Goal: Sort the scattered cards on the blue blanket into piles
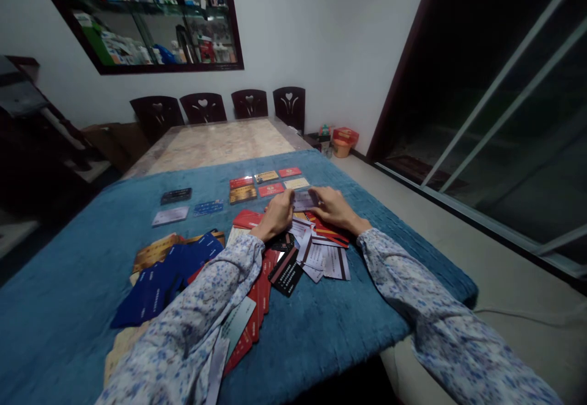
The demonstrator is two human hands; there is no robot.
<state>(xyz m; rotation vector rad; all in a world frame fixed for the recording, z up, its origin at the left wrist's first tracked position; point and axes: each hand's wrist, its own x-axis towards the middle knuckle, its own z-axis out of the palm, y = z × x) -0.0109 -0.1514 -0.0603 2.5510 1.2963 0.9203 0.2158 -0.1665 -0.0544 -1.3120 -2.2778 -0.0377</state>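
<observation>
A pale lavender card (306, 201) is held level between my two hands above a loose pile. My left hand (276, 214) grips its left end, with the fingers closed. The right end is pinched by my right hand (337, 209). Beneath them lie lavender cards (335, 262) with dark stripes, overlapping one another. A black card (287, 270) lies at an angle beside these. Red cards (262, 292) fan out toward me, partly hidden by my left sleeve. Beyond my hands sit a cream card (296, 183), a red card (271, 189) and a gold card (243, 194).
Dark blue cards (167, 279) spread left of my left arm. Black (176, 195), lavender (170, 216) and blue patterned cards (208, 208) form separate groups farther back. A blue cloth (367, 307) covers the near table. Several dark chairs (203, 108) stand along the far side.
</observation>
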